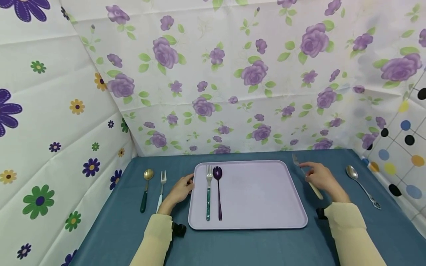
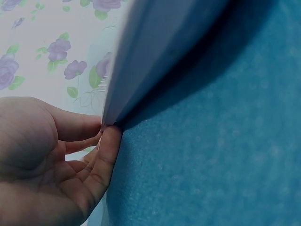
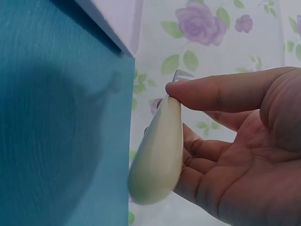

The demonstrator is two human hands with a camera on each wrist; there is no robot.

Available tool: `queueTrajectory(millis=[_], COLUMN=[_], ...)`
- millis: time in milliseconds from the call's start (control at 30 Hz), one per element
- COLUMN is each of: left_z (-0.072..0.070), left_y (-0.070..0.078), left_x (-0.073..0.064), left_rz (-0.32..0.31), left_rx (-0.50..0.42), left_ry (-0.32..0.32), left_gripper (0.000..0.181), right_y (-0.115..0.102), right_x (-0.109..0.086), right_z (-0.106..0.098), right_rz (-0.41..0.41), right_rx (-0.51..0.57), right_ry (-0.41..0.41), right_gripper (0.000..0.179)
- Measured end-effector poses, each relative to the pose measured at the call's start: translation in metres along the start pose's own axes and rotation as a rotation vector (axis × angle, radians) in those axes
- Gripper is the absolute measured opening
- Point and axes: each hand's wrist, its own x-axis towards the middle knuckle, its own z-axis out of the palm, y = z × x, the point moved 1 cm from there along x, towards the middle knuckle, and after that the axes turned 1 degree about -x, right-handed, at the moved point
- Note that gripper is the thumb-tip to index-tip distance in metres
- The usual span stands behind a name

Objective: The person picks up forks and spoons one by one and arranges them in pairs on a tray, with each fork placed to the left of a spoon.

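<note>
A pale lilac tray [image 1: 256,195] lies on the blue-green cloth. On its left part rest a fork with a green handle [image 1: 208,205] and a dark purple spoon [image 1: 217,173], side by side. My left hand [image 1: 179,190] pinches the tray's left rim between thumb and fingers; the left wrist view shows the tray edge [image 2: 134,70] at the fingertips. To the right of the tray, my right hand [image 1: 320,178] holds a fork with a cream handle [image 1: 315,190]. Its thumb and fingers pinch the neck, and the rounded handle end [image 3: 157,160] points toward the wrist camera.
Left of the tray lie a gold spoon with a dark green handle [image 1: 144,199] and a fork with a pale handle [image 1: 163,178], partly behind the left arm. A silver spoon [image 1: 361,184] lies at far right. Flowered cloth [image 1: 229,85] hangs behind the table.
</note>
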Motion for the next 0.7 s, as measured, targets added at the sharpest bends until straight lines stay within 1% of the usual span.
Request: queueTrajectory(millis=[133,267,400,567,700], left_z=[0.0,-0.001,-0.003,-0.003,-0.002], left_y=[-0.001,-0.001,-0.002,-0.001,-0.001], left_x=[0.0,0.0,0.001,0.001,0.0], left_rz=[0.007,-0.006,-0.009,-0.002,-0.004], left_rx=[0.0,-0.004,0.003,0.001,-0.008], left_ry=[-0.003,-0.003,0.002,-0.006,-0.014], left_gripper=[0.046,0.046,0.047,0.047,0.046], right_y=[-0.007,-0.016,-0.03,-0.047,-0.056], right_x=[0.0,0.002,0.003,0.006,0.008], right_z=[0.0,0.0,-0.001,0.005,0.01], right_rz=[0.014,-0.015,-0.05,-0.065,-0.069], right_rx=[0.006,0.003,0.0,0.006,0.004], right_ry=[-0.024,-0.03,-0.03,-0.054,-0.069], right_gripper=[0.05,0.049,0.049,0.051,0.053])
